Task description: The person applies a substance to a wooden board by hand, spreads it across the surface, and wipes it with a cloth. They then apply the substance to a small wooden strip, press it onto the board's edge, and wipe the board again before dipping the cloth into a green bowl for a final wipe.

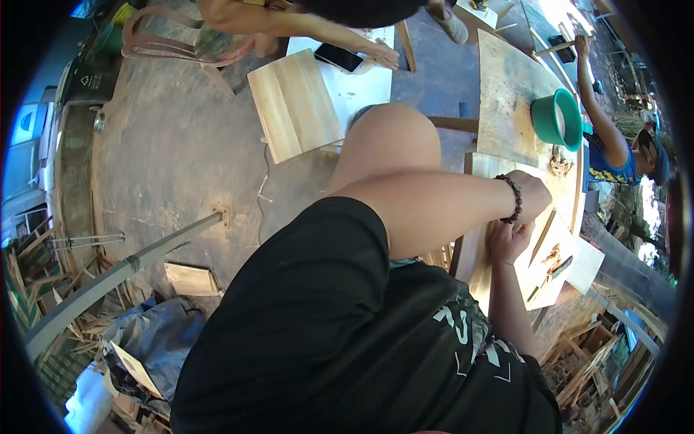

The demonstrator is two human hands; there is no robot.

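My left hand (531, 197), with a dark beaded bracelet at its wrist, is closed low over a wooden board (473, 269) on the work table. Whatever its fingers hold is hidden from this angle. Just below the bracelet, my right hand (510, 241) is curled close against the left wrist. Its grip is mostly covered too. Beside the hands, a thin wooden strip (542, 237), some wood shavings (551, 256) and a dark slim tool (561, 267) lie on a pale surface.
A green basin (555, 119) stands on a plywood sheet (499, 94). A striped wooden panel (298, 108) rests by a phone (338, 58) near another person's hand (382, 54). Another person (614, 152) raises an arm at right. A metal pole (123, 267) slants at left.
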